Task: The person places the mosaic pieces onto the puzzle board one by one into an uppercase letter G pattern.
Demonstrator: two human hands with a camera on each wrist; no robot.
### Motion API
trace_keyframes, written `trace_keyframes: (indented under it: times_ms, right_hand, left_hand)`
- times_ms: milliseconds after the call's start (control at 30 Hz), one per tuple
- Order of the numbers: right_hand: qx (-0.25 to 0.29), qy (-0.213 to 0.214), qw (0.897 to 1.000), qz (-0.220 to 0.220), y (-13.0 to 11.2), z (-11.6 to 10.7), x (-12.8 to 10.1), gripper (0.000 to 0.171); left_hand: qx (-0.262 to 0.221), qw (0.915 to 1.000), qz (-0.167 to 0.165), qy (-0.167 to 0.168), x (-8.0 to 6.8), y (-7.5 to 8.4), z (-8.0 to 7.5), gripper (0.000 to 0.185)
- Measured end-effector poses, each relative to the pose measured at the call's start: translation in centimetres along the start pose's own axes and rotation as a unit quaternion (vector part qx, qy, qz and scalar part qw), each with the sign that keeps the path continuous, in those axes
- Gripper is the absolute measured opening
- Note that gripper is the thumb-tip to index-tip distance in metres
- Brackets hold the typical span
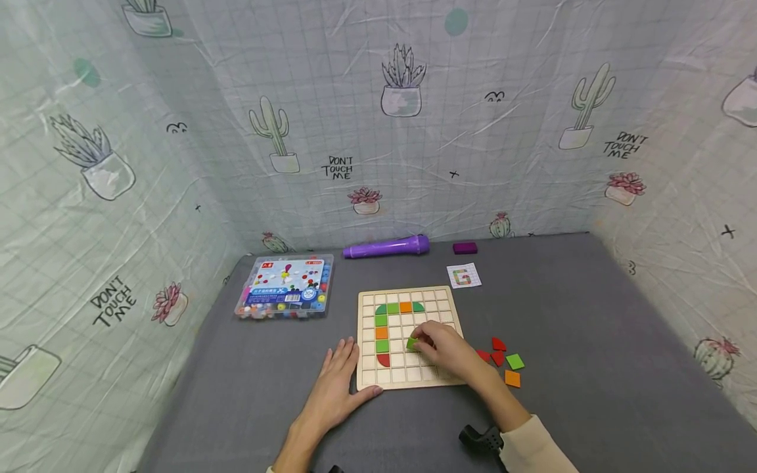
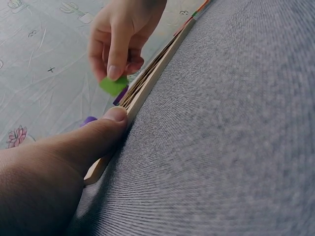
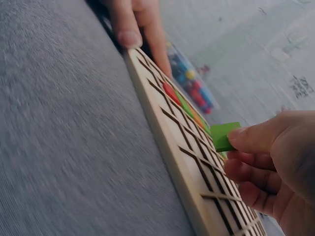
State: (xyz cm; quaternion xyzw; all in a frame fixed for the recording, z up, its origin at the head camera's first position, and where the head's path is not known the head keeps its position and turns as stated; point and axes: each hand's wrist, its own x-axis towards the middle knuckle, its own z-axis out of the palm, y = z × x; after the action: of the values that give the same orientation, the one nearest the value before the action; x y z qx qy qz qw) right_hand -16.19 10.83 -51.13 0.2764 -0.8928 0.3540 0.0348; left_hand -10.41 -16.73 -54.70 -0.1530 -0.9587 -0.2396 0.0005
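Observation:
A wooden grid board (image 1: 437,299) lies on the grey table, with green, orange and red tiles set in its left and top cells. My right hand (image 1: 440,348) pinches a green tile (image 1: 411,342) just above the board's middle; the same green tile (image 3: 224,136) shows in the right wrist view and again as the green tile (image 2: 113,85) in the left wrist view. My left hand (image 1: 337,387) lies flat on the table with its thumb (image 2: 106,125) against the board's near left edge (image 2: 147,83).
Loose red, green and orange tiles (image 1: 504,361) lie right of the board. A small pattern card (image 1: 463,276), a purple torch (image 1: 387,247), a purple block (image 1: 464,247) and a clear box of beads (image 1: 286,287) sit farther back. Fabric walls enclose the table.

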Motion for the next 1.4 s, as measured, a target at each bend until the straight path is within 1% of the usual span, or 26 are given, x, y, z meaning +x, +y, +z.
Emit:
trace_keyframes:
  times_ms: [100,300,433,700,900,1100,1233,1400]
  right_hand:
    - [-0.007,-0.010,1.000,-0.010,-0.4,0.7,0.2,0.012]
    - [0.007,-0.022,1.000,-0.004,-1.1,1.9,0.4,0.009]
    - [-0.003,-0.028,1.000,-0.011,-1.4,2.4,0.4,0.007]
    - [-0.035,-0.003,0.999,-0.041,-1.4,3.0,0.1,0.008]
    - [-0.039,0.007,0.998,-0.046,-1.2,3.4,0.0,0.010]
    - [-0.043,0.001,0.998,-0.040,-1.4,3.2,0.0,0.011]
    - [-0.044,-0.005,0.998,-0.036,-1.4,2.5,0.1,0.014]
    - [-0.049,0.004,0.998,-0.034,-1.0,1.5,0.0,0.015]
  left_hand:
    - [0.002,1.0000,-0.001,-0.001,0.1,0.0,0.0,0.099]
    - [0.002,1.0000,0.003,0.003,0.1,0.0,-0.1,0.098]
    - [0.004,1.0000,0.004,0.004,0.0,0.0,0.0,0.099]
    - [0.003,1.0000,0.003,0.005,0.0,0.0,0.0,0.098]
    - [0.004,1.0000,0.004,0.005,0.0,0.0,0.1,0.097]
    - [0.003,1.0000,0.002,0.005,0.0,0.0,0.0,0.098]
    - [0.000,1.0000,0.002,0.005,0.0,0.1,-0.1,0.098]
    - [0.001,1.0000,0.003,0.004,-0.1,0.0,-0.1,0.099]
